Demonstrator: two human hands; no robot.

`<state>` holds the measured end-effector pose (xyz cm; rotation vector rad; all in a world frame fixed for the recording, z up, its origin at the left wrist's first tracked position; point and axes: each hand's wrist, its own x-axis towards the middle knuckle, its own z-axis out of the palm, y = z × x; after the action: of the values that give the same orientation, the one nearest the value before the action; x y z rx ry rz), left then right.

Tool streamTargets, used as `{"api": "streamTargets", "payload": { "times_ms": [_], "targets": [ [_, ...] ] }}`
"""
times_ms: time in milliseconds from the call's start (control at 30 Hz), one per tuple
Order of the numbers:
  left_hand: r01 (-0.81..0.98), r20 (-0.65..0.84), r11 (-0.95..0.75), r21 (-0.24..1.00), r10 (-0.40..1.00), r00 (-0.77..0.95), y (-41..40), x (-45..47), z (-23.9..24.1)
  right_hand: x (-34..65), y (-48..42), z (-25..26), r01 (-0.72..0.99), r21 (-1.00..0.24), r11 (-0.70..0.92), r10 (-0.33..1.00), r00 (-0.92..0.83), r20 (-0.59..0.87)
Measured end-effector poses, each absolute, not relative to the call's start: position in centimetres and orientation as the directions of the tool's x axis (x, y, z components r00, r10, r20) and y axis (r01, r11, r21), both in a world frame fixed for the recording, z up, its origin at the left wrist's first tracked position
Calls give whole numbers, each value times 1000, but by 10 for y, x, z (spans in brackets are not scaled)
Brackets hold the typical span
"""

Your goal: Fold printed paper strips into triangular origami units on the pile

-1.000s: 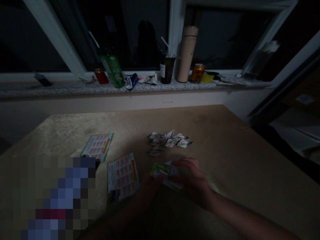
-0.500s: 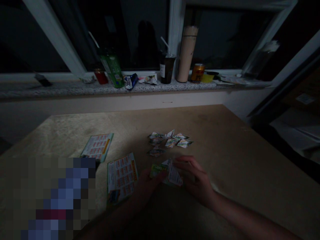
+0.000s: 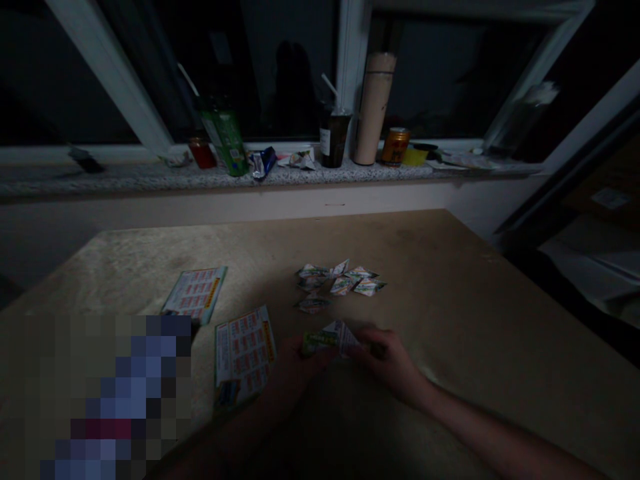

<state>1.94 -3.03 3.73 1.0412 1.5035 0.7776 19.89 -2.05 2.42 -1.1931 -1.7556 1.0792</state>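
Note:
Both hands meet over a small printed paper piece [image 3: 333,337] low on a dim wooden table [image 3: 450,280]. My left hand [image 3: 295,367] pinches its green left end. My right hand [image 3: 390,363] pinches its white right flap, fingers closed. Just beyond lies a cluster of several small folded paper pieces [image 3: 337,283]. Two flat printed sheets, one [image 3: 245,353] beside my left hand and one [image 3: 195,293] farther left, lie on the table.
A stone windowsill [image 3: 150,177] behind the table carries a green bottle [image 3: 225,137], a red jar [image 3: 203,152], a dark cup with a straw [image 3: 334,137], a tall beige flask [image 3: 374,110], an orange can [image 3: 396,145] and wrappers. A blurred patch covers the lower left.
My right hand has slid in over the paper's right flap and pressed it lower; the piece now looks flatter and narrower. The left hand stays pinched on its green end.

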Motion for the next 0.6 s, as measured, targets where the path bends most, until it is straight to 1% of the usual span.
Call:
{"api": "streamTargets", "payload": {
  "times_ms": [133, 233, 333, 467, 533, 600],
  "targets": [
    [132, -408, 402, 906, 913, 24, -31, 17, 32, 199, -19, 23, 305, -937, 169, 950, -304, 72],
    [126, -361, 351, 928, 930, 68, -32, 16, 32, 202, -19, 26, 275, -946, 173, 945, -316, 81],
    [187, -332, 311, 932, 939, 89, -33, 17, 35, 204, -19, 30, 254, -947, 195, 919, -384, 86],
    [305, -332, 309, 901, 943, 22, -34, 21, 38, 203, -20, 31, 201, -961, 189, 883, -462, 78],
    [335, -342, 305, 891, 938, 54, -34, 22, 39, 203, -20, 29, 177, -968, 178, 877, -475, 74],
    [319, -347, 297, 900, 931, 111, -34, 22, 39, 203, -19, 24, 161, -975, 154, 877, -476, 60]
  ]
}}
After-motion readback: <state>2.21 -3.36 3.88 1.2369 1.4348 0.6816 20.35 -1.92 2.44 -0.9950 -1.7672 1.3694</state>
